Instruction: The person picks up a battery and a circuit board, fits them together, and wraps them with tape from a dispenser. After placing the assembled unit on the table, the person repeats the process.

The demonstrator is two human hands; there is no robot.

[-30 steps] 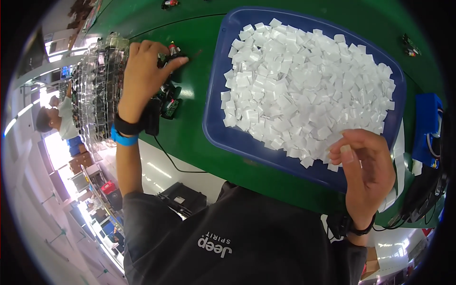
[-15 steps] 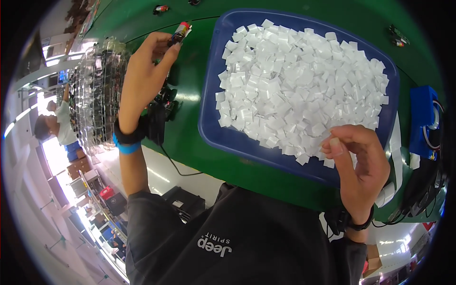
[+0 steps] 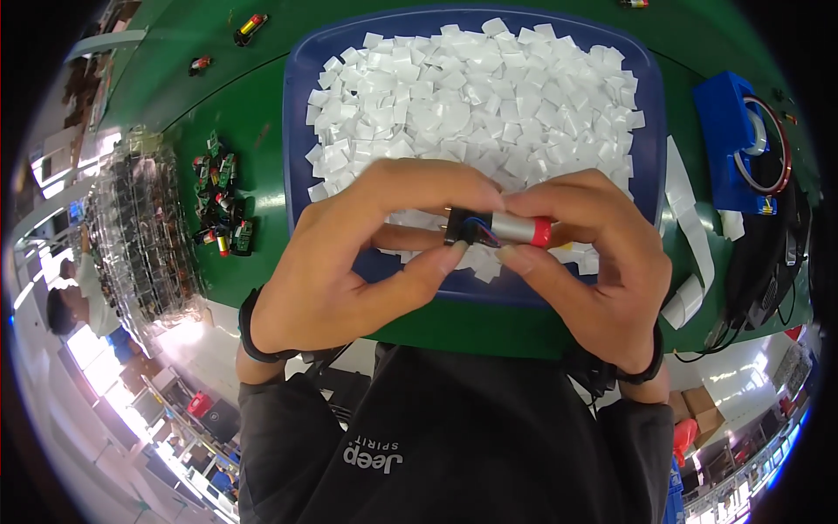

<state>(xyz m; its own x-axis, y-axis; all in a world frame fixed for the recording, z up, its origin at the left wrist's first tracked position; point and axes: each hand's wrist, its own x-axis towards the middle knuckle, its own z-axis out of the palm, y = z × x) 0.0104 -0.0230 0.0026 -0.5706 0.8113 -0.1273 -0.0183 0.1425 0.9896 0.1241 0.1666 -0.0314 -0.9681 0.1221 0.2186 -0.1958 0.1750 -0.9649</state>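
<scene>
Both of my hands meet over the near part of a blue tray (image 3: 298, 131). Between them is a small battery cell (image 3: 515, 229), a silver cylinder with a red end, lying sideways with thin blue and red wires. My left hand (image 3: 340, 253) is closed, pinching the black piece (image 3: 460, 227) at the wired end. The thumb and fingers of my right hand (image 3: 607, 253) are closed on the silver cylinder. A bit of yellow shows behind the right fingers; what it is I cannot make out. Many glossy white squares (image 3: 471, 105) fill the tray.
Several green circuit boards with cells (image 3: 223, 196) lie left of the tray. Another cell (image 3: 250, 30) sits at the far left. On the right stand a blue tape dispenser (image 3: 724, 144) and a curling white strip (image 3: 687, 218). Stacked clear plastic trays (image 3: 148, 227) line the left edge.
My left hand has brought the cell from the far left to the middle. My right hand has come up to it and now grips it too. The whole view has shifted.
</scene>
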